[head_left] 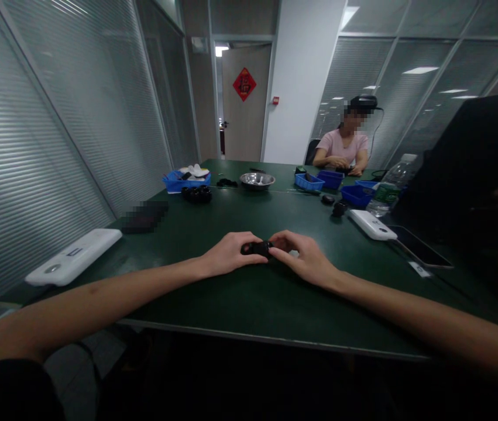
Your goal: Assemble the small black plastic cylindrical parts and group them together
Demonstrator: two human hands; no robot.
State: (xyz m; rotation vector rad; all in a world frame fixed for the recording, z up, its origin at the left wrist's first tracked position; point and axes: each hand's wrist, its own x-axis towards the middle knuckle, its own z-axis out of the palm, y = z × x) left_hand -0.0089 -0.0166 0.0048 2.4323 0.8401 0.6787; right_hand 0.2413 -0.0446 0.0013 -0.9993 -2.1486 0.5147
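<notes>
A small black part (261, 249), glossy in places, is held just above or on the green table (213, 301), between my two hands. My left hand (227, 254) grips it from the left, with the thumb along its near side and the fingers behind. The thumb and index finger of my right hand (305, 258) are bent together at the part's right end. Whether the right fingertips also pinch a smaller piece is too small to tell. The part's exact kind cannot be made out.
Farther back are a steel bowl (257, 181), a blue basket (187, 180) and black round parts (196, 194). To the right stand a water bottle (387, 190), a white power bank (371, 225) and a phone (422, 245). Another white device (75, 256) lies left. A person (343, 146) sits opposite.
</notes>
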